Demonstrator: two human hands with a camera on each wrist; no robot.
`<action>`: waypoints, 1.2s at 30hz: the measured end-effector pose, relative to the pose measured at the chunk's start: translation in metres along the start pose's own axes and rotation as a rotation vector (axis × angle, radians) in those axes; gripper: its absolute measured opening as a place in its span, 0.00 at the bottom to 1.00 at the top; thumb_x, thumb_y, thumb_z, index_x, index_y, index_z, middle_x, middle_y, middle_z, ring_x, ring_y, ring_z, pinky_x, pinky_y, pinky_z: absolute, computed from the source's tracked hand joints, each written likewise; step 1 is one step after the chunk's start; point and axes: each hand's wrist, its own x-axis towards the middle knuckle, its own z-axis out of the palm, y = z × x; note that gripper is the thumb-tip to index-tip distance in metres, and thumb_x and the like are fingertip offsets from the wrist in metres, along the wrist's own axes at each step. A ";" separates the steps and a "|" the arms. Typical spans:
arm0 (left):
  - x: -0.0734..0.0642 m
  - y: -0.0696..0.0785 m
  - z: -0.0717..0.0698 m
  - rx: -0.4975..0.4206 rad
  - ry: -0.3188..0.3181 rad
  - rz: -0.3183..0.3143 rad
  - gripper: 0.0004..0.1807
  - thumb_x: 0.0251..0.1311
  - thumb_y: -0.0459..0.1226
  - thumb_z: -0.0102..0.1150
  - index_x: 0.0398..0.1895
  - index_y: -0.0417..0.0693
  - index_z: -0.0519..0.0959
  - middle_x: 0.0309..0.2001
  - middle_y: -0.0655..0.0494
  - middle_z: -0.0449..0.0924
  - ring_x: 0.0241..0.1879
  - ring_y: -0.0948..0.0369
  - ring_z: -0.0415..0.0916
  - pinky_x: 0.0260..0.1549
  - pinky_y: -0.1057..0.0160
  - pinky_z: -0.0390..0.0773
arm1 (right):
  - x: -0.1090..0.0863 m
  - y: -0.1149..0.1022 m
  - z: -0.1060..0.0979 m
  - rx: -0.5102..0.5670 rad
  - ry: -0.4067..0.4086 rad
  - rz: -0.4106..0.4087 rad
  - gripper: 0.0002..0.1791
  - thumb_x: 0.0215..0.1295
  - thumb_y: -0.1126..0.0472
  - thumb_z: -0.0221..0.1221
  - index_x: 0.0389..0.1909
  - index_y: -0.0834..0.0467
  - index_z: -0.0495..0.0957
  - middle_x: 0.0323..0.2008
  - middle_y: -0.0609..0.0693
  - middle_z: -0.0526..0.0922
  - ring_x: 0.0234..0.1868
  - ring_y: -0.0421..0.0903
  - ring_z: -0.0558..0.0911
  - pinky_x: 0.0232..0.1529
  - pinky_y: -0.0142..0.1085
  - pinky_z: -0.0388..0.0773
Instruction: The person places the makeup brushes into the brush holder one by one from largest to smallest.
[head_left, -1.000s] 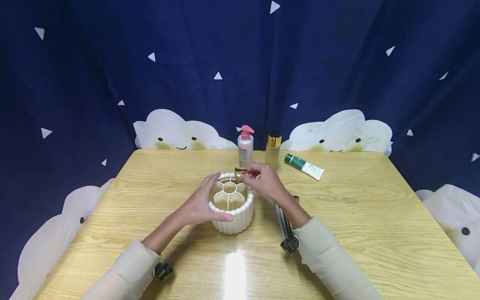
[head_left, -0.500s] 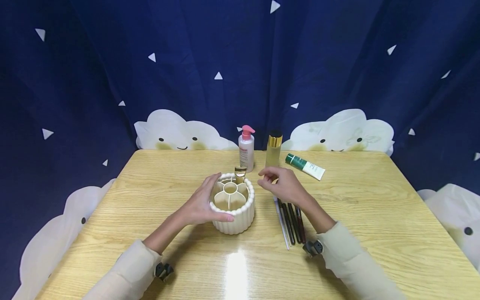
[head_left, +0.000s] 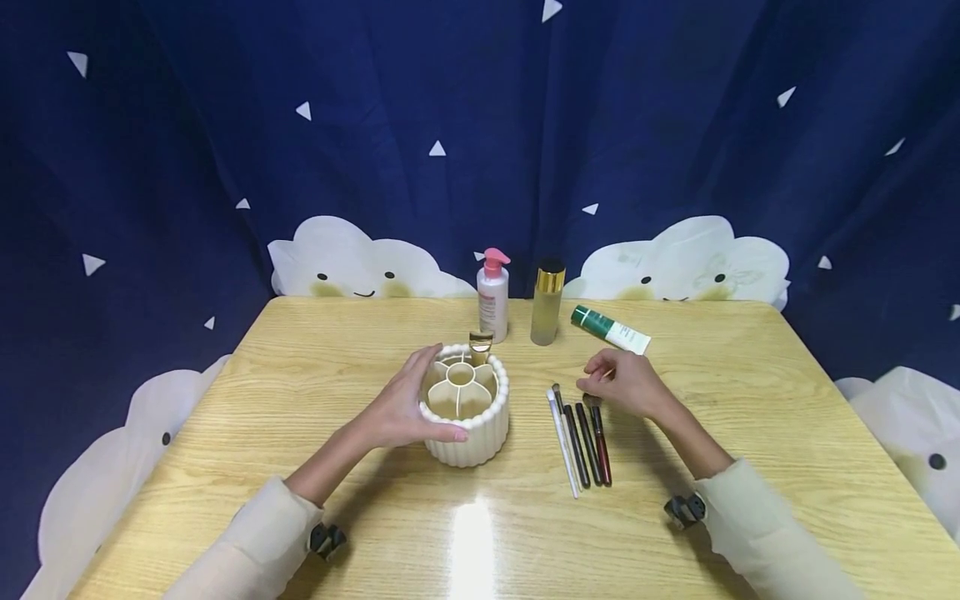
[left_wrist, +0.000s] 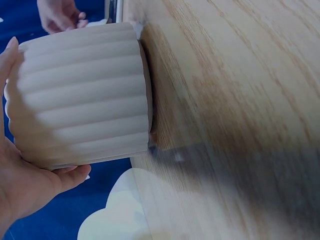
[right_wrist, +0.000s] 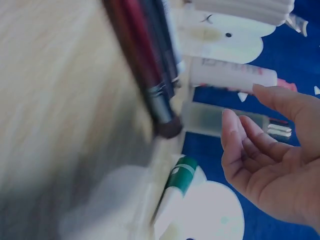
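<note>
My left hand (head_left: pixel 405 408) grips the side of a cream ribbed brush holder (head_left: pixel 480 442), thumb across the front and fingers behind. In the left wrist view the holder's ribbed wall (left_wrist: pixel 82 100) fills the space beside the hand. Petal-shaped compartments divide its inside; a gold-topped piece (head_left: pixel 481 343) stands in the back one. My right hand (head_left: pixel 626 383) hovers with loosely bent fingers, nothing between them, near the bristle end of a dark red makeup brush (head_left: pixel 602 446). Beside that brush lie a white brush (head_left: pixel 562 446) and several dark ones. The right wrist view shows the red brush (right_wrist: pixel 135 45) blurred.
Behind the holder stand a pink-topped pump bottle (head_left: pixel 492 304) and a gold-capped bottle (head_left: pixel 547 308). A green and white tube (head_left: pixel 609 328) lies to their right, just behind my right hand. A navy curtain (head_left: pixel 480 125) hangs behind the wooden table (head_left: pixel 322 350).
My right hand has let go of the gold-topped piece in the holder and moved right, over towards the brushes. The left hand keeps its grip on the brush holder.
</note>
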 end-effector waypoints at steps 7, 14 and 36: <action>0.000 -0.001 0.000 -0.004 0.000 0.010 0.71 0.26 0.62 0.76 0.75 0.50 0.46 0.73 0.49 0.50 0.71 0.46 0.54 0.66 0.40 0.60 | -0.009 0.016 0.001 -0.047 -0.051 0.134 0.23 0.55 0.51 0.65 0.41 0.67 0.74 0.28 0.52 0.79 0.26 0.43 0.76 0.27 0.32 0.72; 0.000 -0.001 0.001 -0.020 0.004 0.019 0.71 0.26 0.62 0.76 0.75 0.49 0.47 0.73 0.49 0.51 0.71 0.47 0.54 0.66 0.40 0.60 | -0.014 0.025 0.004 -0.057 -0.149 0.157 0.18 0.57 0.52 0.64 0.33 0.64 0.74 0.20 0.52 0.82 0.21 0.44 0.79 0.22 0.32 0.71; -0.001 0.000 0.000 -0.005 0.006 0.008 0.71 0.26 0.63 0.76 0.75 0.51 0.47 0.73 0.49 0.50 0.71 0.46 0.54 0.66 0.40 0.60 | -0.012 0.025 0.020 -0.053 -0.175 0.210 0.11 0.52 0.63 0.61 0.14 0.62 0.78 0.12 0.51 0.82 0.14 0.42 0.81 0.18 0.30 0.78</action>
